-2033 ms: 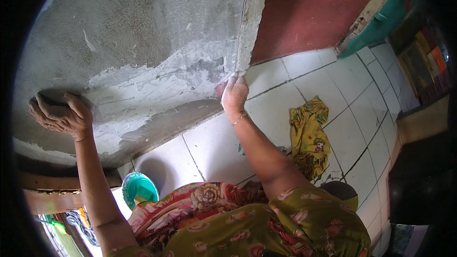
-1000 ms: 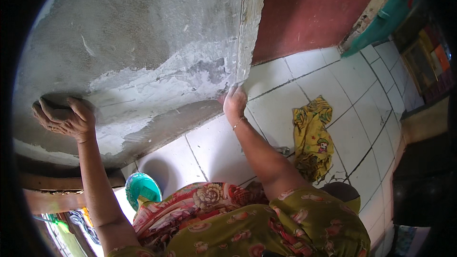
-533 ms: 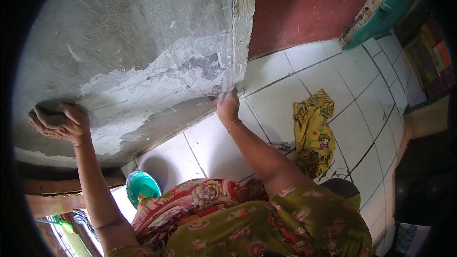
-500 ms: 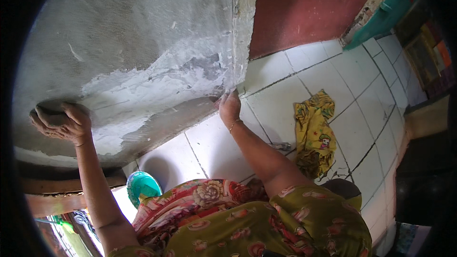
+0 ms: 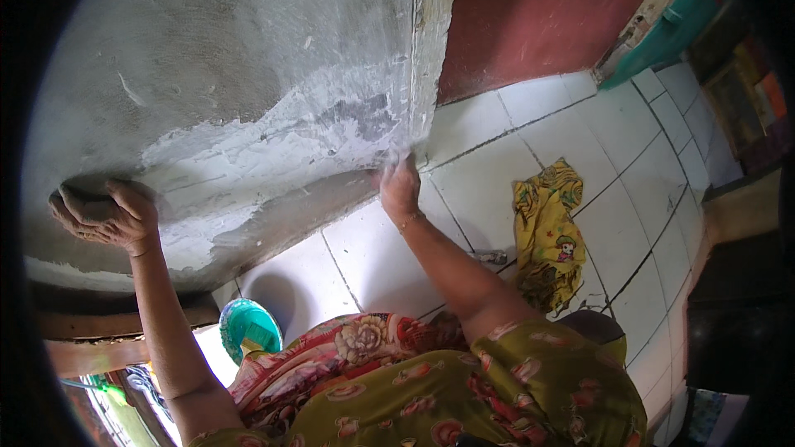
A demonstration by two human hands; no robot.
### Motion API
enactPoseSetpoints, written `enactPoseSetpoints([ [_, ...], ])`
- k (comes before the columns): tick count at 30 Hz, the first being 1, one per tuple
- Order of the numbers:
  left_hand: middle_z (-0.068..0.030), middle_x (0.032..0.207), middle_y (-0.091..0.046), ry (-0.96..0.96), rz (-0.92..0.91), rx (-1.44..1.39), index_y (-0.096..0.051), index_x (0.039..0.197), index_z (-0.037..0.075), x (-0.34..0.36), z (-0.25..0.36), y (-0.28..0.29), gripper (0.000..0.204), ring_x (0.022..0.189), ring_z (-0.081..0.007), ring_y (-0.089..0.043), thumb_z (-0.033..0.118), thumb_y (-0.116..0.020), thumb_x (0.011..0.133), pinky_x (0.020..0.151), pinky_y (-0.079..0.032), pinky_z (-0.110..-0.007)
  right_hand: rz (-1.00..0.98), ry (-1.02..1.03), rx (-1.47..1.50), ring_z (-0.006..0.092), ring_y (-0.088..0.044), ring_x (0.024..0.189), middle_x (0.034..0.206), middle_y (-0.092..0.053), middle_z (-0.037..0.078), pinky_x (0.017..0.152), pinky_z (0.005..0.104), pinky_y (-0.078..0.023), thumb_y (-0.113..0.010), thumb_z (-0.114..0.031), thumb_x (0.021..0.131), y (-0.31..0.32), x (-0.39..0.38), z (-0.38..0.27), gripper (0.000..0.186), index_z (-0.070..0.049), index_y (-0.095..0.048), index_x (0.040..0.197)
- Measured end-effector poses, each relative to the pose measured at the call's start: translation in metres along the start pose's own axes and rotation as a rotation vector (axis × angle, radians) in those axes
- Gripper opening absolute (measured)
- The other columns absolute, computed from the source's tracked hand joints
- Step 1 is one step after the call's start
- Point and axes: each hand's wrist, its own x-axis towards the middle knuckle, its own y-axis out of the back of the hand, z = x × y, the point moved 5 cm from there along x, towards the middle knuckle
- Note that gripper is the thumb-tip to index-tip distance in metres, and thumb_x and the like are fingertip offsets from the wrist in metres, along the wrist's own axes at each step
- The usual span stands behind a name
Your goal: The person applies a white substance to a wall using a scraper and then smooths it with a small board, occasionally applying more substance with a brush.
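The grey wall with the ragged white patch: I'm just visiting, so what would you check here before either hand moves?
1. Left hand at the grey wall: ok, fingers spread and bent.
2. Right hand at the wall's lower corner: ok.
3. Anything in the right hand: cannot tell, its grip is hidden.
4. White patch even: not ok, edges ragged, grey showing through.
5. Teal container apart from both hands: ok.
6. Yellow cloth apart from both hands: ok, on the floor.
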Motion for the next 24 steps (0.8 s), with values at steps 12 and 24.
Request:
enactPoseSetpoints([
  [12, -0.0267, 0.137, -0.032, -0.072, 0.019, -0.012, -0.031, 0.134, -0.006, 0.003, 0.004, 0.006, 0.065, 0.129, -0.0392, -0.031, 0.043, -0.042, 0.092, 0.105, -0.025, -0.051, 0.332, 0.059, 0.043, 0.0415, -0.053, 0.085, 0.092, -0.056, 0.022, 0.076, 0.0469, -0.042, -0.043, -0.007, 0.087, 0.047, 0.098, -0.07, 0.014, 0.003, -0.051, 0.094],
  [24, -0.0264, 0.136, -0.034, -0.094, 0.014, -0.014, -0.034, 0.134, -0.005, -0.011, -0.001, 0.004, 0.063, 0.127, -0.0386, -0.033, 0.04, -0.046, 0.091, 0.103, -0.026, -0.051, 0.165, -0.298, 0.122, 0.0385, -0.058, 0.081, 0.085, -0.058, 0.022, 0.073, 0.0449, -0.047, -0.046, -0.012, 0.09, 0.036, 0.104, -0.046, 0.022, 0.007, -0.051, 0.097],
])
